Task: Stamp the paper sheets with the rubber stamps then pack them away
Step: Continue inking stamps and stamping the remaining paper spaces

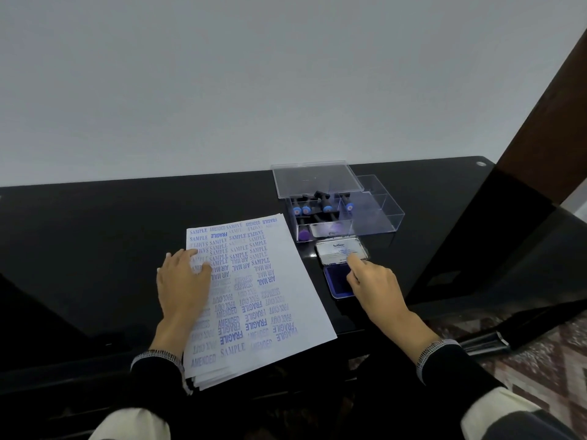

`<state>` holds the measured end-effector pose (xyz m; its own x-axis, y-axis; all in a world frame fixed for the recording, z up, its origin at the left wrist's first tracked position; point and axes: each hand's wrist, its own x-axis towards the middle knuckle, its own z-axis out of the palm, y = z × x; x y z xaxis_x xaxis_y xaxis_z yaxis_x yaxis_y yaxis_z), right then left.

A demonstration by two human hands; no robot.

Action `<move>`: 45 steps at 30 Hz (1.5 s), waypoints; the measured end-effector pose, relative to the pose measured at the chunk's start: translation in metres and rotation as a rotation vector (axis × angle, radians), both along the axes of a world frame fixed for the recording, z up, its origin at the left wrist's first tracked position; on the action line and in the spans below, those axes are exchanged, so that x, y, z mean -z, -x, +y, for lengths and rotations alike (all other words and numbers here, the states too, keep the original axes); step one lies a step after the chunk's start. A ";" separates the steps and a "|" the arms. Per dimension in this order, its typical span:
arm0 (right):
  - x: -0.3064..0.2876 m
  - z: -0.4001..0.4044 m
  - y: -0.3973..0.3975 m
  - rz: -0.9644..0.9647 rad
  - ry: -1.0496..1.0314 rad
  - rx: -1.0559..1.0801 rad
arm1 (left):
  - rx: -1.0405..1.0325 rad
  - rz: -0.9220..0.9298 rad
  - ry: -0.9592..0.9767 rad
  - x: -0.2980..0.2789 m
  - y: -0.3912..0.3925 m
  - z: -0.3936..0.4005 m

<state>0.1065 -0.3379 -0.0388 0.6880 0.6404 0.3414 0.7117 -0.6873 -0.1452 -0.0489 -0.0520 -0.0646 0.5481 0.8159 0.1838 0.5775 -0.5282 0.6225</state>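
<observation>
A stack of white paper sheets [270, 312] covered in blue stamped words lies on the black table [95, 233]. My left hand [182, 284] rests flat on the sheets' left side, fingers straight. To the right of the paper sits an open ink pad [338, 282] with its blue pad showing and its lid [333, 250] folded back. My right hand [373, 281] is over the pad, and its fingertips touch the lid. Behind the pad a clear plastic box [374, 217] holds several rubber stamps [317, 206] with black handles.
The box's clear lid [314, 179] rests tilted across the box's back left corner. A grey wall rises behind the table. A dark wooden post [540, 128] stands at the right, with patterned floor [546, 360] below the table's right edge.
</observation>
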 end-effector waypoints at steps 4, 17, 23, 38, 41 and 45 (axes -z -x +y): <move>0.006 -0.003 -0.009 0.055 -0.115 0.034 | 0.012 -0.016 0.009 -0.002 -0.001 -0.001; 0.011 -0.001 -0.005 0.009 -0.182 0.020 | 0.030 -0.187 0.109 -0.018 -0.002 -0.009; 0.009 0.000 -0.001 -0.008 -0.133 0.010 | 0.039 -0.191 0.104 -0.018 0.003 -0.006; 0.009 -0.002 0.006 -0.001 -0.121 0.142 | 0.066 -0.070 0.118 -0.010 0.019 0.002; -0.004 0.005 0.006 0.092 -0.007 0.226 | 0.060 -0.055 0.135 -0.012 0.018 0.002; -0.029 0.028 0.007 0.503 -0.432 0.309 | 0.083 -0.011 0.104 -0.011 0.019 0.001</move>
<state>0.0992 -0.3094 -0.0100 0.9556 0.2711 0.1150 0.2705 -0.6533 -0.7071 -0.0676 -0.0505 -0.0533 0.6130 0.7829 0.1068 0.5271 -0.5058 0.6829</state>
